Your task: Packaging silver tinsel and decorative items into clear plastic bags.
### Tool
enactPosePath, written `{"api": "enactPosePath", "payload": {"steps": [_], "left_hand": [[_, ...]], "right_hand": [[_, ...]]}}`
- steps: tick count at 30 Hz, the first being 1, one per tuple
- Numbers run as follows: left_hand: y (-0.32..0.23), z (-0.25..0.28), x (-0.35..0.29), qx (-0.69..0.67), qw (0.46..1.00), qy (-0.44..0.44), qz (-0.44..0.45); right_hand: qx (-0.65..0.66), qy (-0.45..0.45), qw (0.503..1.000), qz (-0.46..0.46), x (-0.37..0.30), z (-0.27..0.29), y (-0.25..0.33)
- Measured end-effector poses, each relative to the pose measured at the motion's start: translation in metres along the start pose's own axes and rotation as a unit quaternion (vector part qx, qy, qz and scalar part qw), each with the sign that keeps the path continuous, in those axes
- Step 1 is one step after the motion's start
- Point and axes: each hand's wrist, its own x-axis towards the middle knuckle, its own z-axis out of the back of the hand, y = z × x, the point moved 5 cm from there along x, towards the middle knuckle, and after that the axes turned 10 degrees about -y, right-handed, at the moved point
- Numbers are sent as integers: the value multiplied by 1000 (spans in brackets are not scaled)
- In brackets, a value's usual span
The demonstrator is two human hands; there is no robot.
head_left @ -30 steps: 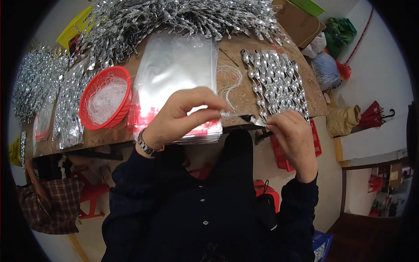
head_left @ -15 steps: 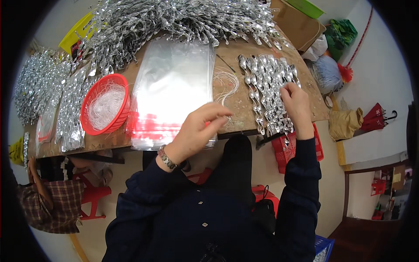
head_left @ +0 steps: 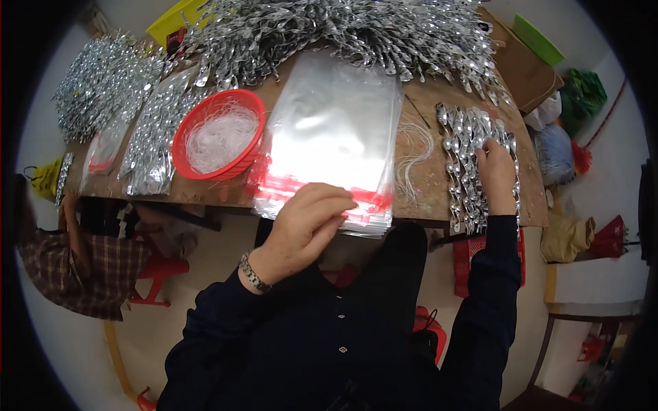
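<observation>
On the table's right side lies a row of twisted silver foil strips (head_left: 467, 171). My right hand (head_left: 498, 175) is over them, its fingers closed in a pinch on one strip; the exact grip is partly hidden. My left hand (head_left: 305, 229), with a metal watch at the wrist, hovers at the near edge of a stack of clear plastic bags (head_left: 336, 130) with red bands. Its fingers are drawn together toward the thumb, and what they hold, if anything, does not show. Loose white threads (head_left: 412, 161) lie between the bags and the strips.
A red basket (head_left: 179, 147) of white thread stands left of the bags. Silver strips (head_left: 329, 34) pile up along the back, with more at left (head_left: 103, 89). Below the table's right edge is a red crate (head_left: 463, 267). A person in a plaid shirt (head_left: 89, 288) sits at left.
The view has shifted, so the table appears farther right. My left hand's fingers are nearer together and over the bags' near edge. My right hand stays on the strips.
</observation>
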Motion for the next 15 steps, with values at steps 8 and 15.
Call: {"api": "enactPosePath", "payload": {"steps": [8,15], "left_hand": [[57,0,-4,279,957,71,-38],[70,-4,-8,282,957,49,-46]], "right_hand": [[111,-11,992,64,-22,49,74],[236,41,953,186,-68,60,157]]}}
